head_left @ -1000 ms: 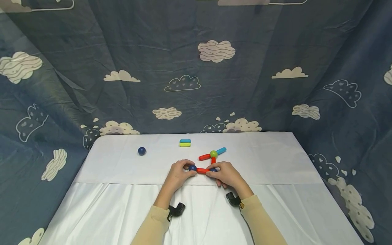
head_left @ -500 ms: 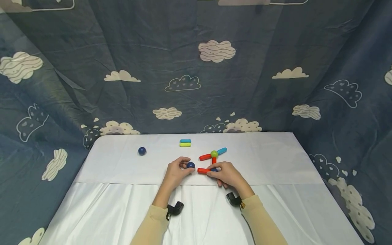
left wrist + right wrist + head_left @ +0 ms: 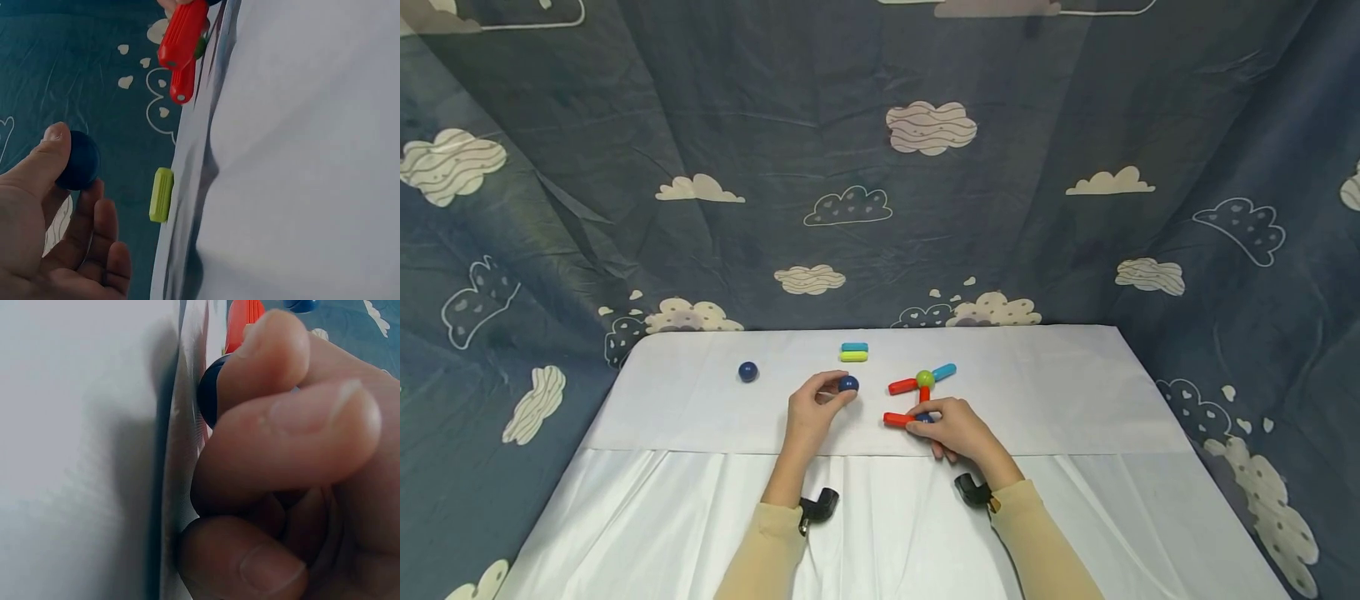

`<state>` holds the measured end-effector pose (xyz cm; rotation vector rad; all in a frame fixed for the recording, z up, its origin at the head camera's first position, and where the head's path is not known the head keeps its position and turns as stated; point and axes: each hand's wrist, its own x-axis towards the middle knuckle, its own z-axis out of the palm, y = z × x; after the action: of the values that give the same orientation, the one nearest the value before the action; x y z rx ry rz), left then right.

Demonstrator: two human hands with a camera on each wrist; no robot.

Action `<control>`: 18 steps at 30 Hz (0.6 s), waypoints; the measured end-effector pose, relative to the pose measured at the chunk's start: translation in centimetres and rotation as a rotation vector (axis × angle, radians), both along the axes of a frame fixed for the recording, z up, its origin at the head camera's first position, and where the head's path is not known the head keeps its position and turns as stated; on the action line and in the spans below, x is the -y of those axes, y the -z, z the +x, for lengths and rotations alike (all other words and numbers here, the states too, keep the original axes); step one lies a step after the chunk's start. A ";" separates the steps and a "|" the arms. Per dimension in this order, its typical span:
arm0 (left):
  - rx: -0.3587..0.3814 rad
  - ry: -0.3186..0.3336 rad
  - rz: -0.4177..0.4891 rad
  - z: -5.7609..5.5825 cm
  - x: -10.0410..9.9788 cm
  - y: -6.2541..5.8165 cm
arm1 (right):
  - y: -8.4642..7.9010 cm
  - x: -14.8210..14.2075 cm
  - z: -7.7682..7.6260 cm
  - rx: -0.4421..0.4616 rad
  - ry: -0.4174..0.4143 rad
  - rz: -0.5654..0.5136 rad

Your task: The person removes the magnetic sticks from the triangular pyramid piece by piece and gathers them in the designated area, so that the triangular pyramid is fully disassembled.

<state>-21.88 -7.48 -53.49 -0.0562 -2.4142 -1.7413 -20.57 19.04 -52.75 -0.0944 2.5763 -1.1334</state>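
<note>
My left hand (image 3: 808, 417) pinches a dark blue ball (image 3: 848, 383) between thumb and fingers, lifted off the table; the left wrist view shows the same blue ball (image 3: 81, 160) at the fingertips. My right hand (image 3: 953, 427) grips another blue ball (image 3: 924, 417), mostly covered by its fingers, at the corner of a joined figure. From that ball a red stick (image 3: 897, 420) points left, its end bare. A second red stick (image 3: 924, 393) runs up to a green ball (image 3: 926, 379), which also bears a red stick (image 3: 903, 387) and a blue stick (image 3: 944, 372).
A loose blue ball (image 3: 748, 372) lies at the left of the white table (image 3: 1037, 383). Toward the back, a light blue stick (image 3: 854, 347) and a yellow-green stick (image 3: 853, 357) lie side by side. A dark cloud-print cloth (image 3: 1000, 208) hangs behind.
The blue ball in my left hand has come off the free end of the red stick and moved left and up. My right hand stays on the figure's corner.
</note>
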 end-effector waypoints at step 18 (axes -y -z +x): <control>-0.090 -0.424 0.106 -1.2 6.3 -1.0 | 0.2 0.0 -0.1 0.004 0.002 0.007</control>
<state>-23.09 -13.79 -52.48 0.3562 -2.0742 -1.6226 -20.62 19.01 -52.90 -0.0875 2.5767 -1.1247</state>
